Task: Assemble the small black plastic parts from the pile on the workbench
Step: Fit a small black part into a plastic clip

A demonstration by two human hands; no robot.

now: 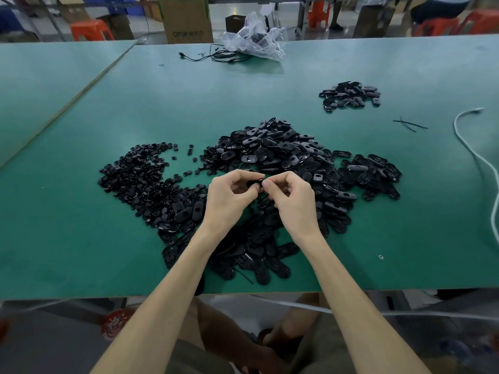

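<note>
1. The left hand (232,195) and the right hand (291,198) meet fingertip to fingertip above the near middle of the green bench (81,211), both forearms reaching in from the near edge.
2. Between them sits one small black part (255,183). Each hand pinches an end of it with curled fingers and thumb. Most of the part is hidden by the fingers, so its exact shape cannot be told.
3. Directly under and beyond the hands lies the main pile (283,155) of flat, oval black plastic parts, many with a hole or slot in the face. It spreads from just behind the fingertips towards the right and runs back under the wrists to near the front edge of the bench.
4. To the left of that pile, touching it at the near side, is a spread of smaller round black pieces (140,179), with a few strays scattered between the two groups.
5. Well apart, at the far right of the bench, is a small heap (349,95) of the same oval black parts.
6. Near that heap lie a few thin black ties (409,124), and a white cord (475,157) snakes along the right side of the bench.
7. At the far edge rests a crumpled clear plastic bag (256,36), with a black cable (213,56) trailing out to its left.
8. Beyond the bench stand a cardboard box (186,18) and an orange plastic stool (90,29).
</note>
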